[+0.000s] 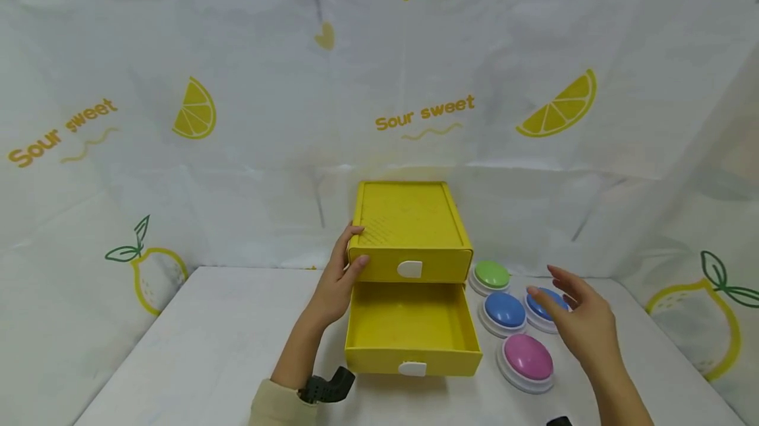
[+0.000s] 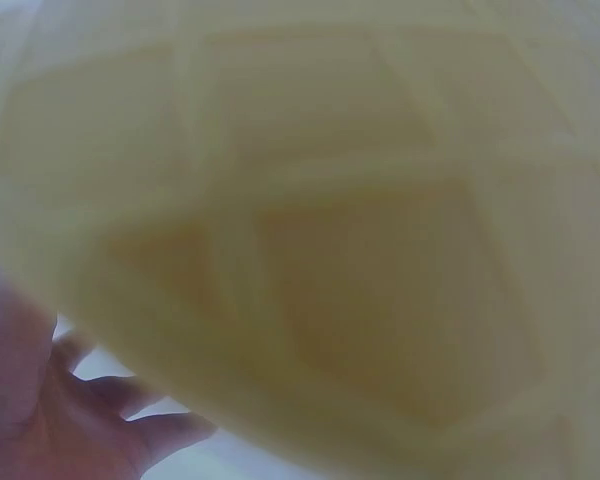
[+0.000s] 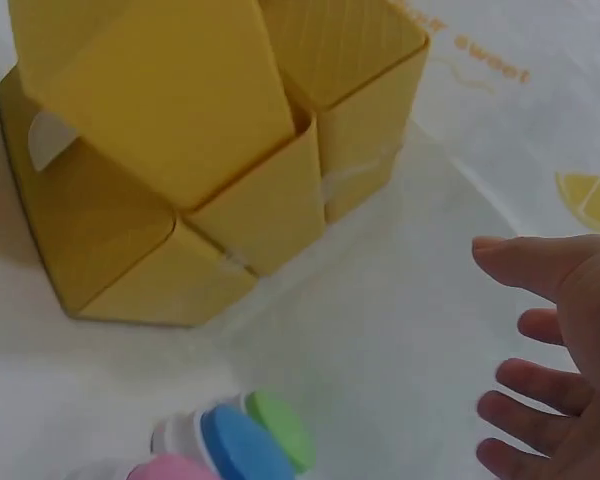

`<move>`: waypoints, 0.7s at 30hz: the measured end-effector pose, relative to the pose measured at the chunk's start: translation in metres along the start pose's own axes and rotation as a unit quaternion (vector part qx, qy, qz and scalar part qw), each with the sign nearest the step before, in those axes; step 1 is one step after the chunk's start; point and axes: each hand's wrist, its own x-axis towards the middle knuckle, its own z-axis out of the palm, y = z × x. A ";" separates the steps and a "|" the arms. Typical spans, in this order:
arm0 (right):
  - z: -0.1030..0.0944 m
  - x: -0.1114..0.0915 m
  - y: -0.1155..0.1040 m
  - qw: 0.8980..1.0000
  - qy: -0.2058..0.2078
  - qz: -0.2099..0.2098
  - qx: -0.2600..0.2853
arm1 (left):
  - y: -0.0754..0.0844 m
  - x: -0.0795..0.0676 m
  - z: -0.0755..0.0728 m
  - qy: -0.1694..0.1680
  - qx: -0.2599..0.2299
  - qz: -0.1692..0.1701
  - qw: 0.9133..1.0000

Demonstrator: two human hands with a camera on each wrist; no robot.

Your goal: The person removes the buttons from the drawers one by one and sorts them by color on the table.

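Observation:
A yellow two-drawer box (image 1: 409,215) stands on the white table, its lower drawer (image 1: 412,361) pulled out with nothing inside and its upper drawer (image 1: 379,269) pushed in. My left hand (image 1: 333,284) grips the box's left side, thumb at the front and fingers by the top edge. In the left wrist view, a blurred yellow surface (image 2: 380,280) covers most of the picture, partly hiding the left hand (image 2: 70,420). To the right of the box, my right hand (image 1: 584,320) hovers with spread fingers, holding nothing, near a blue push button (image 1: 542,303).
Beside the box sit a green button (image 1: 492,274), another blue button (image 1: 505,309) and a pink button (image 1: 529,357), each on a white round base. A white lemon-print sheet (image 1: 267,116) hangs behind the table (image 1: 237,334).

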 end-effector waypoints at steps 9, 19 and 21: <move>-0.013 -0.031 -0.054 0.988 -0.114 -0.093 0.039 | 0.002 0.002 0.000 0.000 0.001 -0.002 1.000; 0.001 -0.060 -0.084 0.935 -0.314 -0.106 0.125 | 0.001 -0.001 -0.001 0.000 -0.002 -0.007 1.000; 0.006 -0.063 -0.088 0.922 -0.356 -0.103 0.110 | 0.001 0.000 0.000 0.000 -0.002 -0.004 1.000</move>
